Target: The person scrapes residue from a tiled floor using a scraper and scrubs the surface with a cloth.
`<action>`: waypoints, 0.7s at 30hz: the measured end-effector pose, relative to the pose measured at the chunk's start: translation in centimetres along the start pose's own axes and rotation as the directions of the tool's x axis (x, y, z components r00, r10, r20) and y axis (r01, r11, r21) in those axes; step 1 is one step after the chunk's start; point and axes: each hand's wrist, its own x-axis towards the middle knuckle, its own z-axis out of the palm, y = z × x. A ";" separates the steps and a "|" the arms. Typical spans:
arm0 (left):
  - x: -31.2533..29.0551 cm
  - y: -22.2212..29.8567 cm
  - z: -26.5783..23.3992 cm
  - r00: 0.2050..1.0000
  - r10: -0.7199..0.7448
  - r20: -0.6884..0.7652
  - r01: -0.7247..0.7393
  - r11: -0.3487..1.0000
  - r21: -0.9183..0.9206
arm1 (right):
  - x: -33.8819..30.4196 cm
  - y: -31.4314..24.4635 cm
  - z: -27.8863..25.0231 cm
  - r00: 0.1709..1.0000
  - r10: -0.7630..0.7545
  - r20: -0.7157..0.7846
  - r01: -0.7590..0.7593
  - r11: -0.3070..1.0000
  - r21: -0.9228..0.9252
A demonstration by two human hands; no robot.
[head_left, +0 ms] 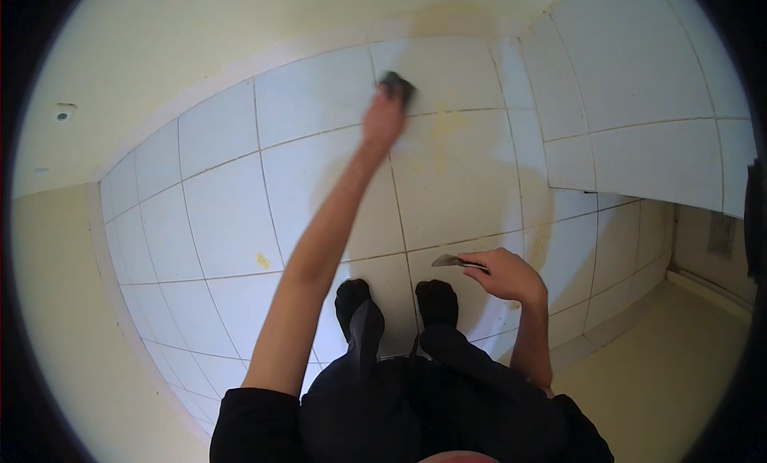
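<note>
Left fingers hold a dark, blurred pad; right fingers grip a scraper.

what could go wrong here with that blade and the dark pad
The blade in the right hand shows close to the right foot; a slip might nick it.
The left hand stretches far ahead with the dark pad, so balance could suffer.
The yellow residue might smear if the pad passes over it.
</note>
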 end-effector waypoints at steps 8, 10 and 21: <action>-17.1 11.4 2.4 0.216 0.930 0.299 -0.768 0.351 -0.536 | -1.6 -3.1 -1.5 0.957 -0.130 0.259 0.117 0.991 0.065; -17.0 8.7 0.9 0.098 0.954 0.283 -0.842 0.231 -0.488 | -1.6 -3.8 -2.2 0.938 0.029 0.345 -0.038 0.999 0.020; -10.8 -11.0 -7.2 0.867 -0.358 -0.347 0.335 0.934 -0.125 | 0.7 1.5 0.7 0.947 -0.317 0.054 0.286 0.906 0.311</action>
